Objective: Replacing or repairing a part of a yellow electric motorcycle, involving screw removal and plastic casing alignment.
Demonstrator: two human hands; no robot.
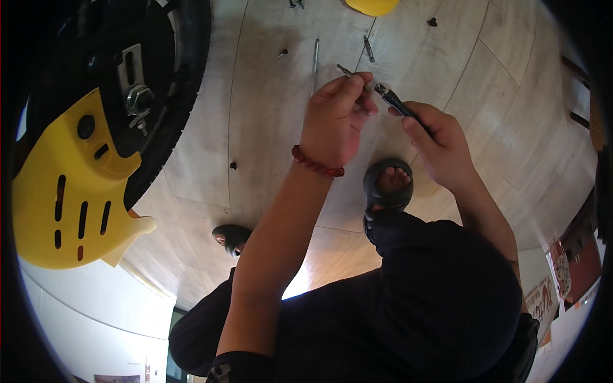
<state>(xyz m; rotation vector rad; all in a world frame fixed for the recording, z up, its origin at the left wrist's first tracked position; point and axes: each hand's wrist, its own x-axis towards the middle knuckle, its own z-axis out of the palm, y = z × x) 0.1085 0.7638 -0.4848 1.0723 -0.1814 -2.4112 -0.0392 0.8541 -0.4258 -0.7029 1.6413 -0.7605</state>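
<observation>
The floor (268,118) is of pale, greyish wood-look planks with thin dark seams, bent into curves toward the rim of the view. Above it, between the knees and the scattered parts, the two hands are near each other but apart. The left hand (333,121) pinches a slim metal bit (343,69) between thumb and fingers, its tip angled up and leftward. The right hand (440,140) is closed around a black driver handle (399,105), whose metal socket end points toward the left hand without touching it.

On the planks beyond lie a long thin metal rod (316,60), a short metal piece (368,49) and several small dark screws (432,22), well spread out. The edge of a yellow object (372,5) shows at the top.

To the left stands a wheel with a black tyre (196,57), a big nut (139,100) at its hub, and a slotted yellow cover (71,185) beside it. A white surface (96,313) fills the lower left; a printed sheet (541,303) lies at lower right.
</observation>
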